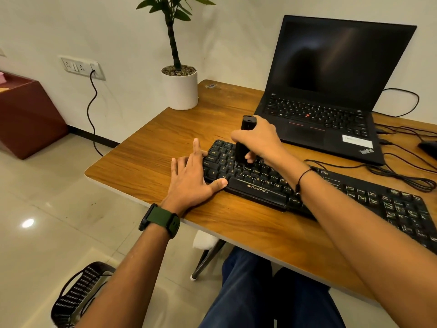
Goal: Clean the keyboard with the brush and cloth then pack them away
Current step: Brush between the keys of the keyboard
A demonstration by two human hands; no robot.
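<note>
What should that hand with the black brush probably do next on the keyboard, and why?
Probably sweep the brush rightward along the key rows. The right hand holds it upright on the left end of the keyboard, the left hand steadies that end, and most keys lie to the right.

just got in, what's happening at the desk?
A person is cleaning a keyboard on a wooden desk. The right hand grips a black cylindrical brush upright, its tip down among the keys at the left end. The left hand lies flat at the keyboard's left edge, thumb on its front corner, apparently steadying it. An open laptop, screen dark, sits behind. No cloth is in view.
</note>
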